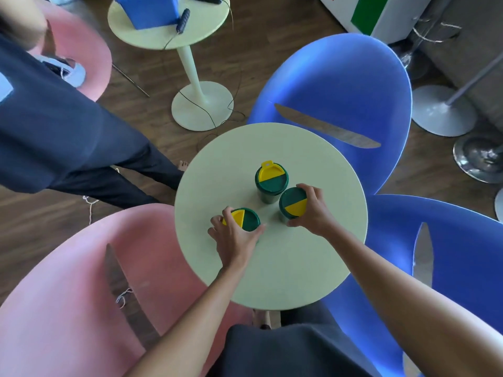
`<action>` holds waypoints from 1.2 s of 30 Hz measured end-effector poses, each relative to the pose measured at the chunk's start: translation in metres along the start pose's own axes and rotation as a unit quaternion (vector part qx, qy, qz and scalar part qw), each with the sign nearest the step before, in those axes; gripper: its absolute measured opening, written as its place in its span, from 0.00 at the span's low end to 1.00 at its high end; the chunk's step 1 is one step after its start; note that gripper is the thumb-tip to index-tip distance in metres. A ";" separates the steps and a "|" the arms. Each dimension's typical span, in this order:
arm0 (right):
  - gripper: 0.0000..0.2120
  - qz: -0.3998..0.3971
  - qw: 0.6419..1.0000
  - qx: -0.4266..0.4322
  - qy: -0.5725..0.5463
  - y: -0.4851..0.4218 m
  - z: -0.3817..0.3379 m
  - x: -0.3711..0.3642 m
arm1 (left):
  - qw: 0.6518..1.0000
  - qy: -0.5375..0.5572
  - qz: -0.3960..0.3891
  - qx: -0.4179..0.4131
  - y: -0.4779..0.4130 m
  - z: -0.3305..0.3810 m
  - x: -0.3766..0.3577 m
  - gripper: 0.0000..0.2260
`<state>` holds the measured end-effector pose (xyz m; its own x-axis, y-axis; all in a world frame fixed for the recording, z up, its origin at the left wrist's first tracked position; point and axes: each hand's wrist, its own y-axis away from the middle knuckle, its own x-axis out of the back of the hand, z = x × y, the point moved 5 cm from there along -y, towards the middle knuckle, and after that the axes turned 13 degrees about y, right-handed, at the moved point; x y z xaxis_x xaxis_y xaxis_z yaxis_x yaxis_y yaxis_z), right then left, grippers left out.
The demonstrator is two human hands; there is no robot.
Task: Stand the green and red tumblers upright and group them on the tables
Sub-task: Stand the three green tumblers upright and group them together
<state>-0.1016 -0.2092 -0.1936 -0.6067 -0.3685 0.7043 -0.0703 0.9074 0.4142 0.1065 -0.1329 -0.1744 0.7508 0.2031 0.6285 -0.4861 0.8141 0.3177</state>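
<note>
Three green tumblers with green-and-yellow lids stand upright on the round pale table (pixel 285 270). My left hand (pixel 234 238) wraps around the near-left tumbler (pixel 249 220) from my side. My right hand (pixel 313 210) grips the right tumbler (pixel 291 204) at its lid and side. The far tumbler (pixel 271 182), with a yellow tab on its lid, stands free just behind the right one. No red tumbler is in view.
Pink chairs (pixel 68 308) sit left, blue chairs (pixel 340 85) right. A second round table (pixel 206 20) behind carries a blue box (pixel 148 10) and a black cable. Another person in dark clothes (pixel 54 131) stands at the left.
</note>
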 end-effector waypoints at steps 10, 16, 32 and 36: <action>0.47 -0.010 1.000 0.000 -0.014 0.000 0.001 -0.001 | 0.988 -0.017 -0.156 -0.010 -0.010 -0.008 0.006 0.27; 0.47 -0.015 1.000 -0.001 -0.017 0.001 0.001 0.000 | 0.985 0.006 -0.173 0.007 -0.022 0.009 0.014 0.19; 0.50 -0.042 0.999 0.001 0.033 0.004 0.001 0.003 | 0.886 0.401 0.010 0.233 0.004 0.002 -0.024 0.12; 0.49 -0.045 0.999 0.001 0.026 0.004 0.002 0.004 | 0.897 0.393 0.000 0.202 0.000 0.003 -0.024 0.17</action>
<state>-0.1063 -0.2065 -0.1901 -0.5558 -0.4593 0.6929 -0.1240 0.8700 0.4771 0.0870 -0.1393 -0.1875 0.7566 0.6537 -0.0156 -0.4896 0.5821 0.6491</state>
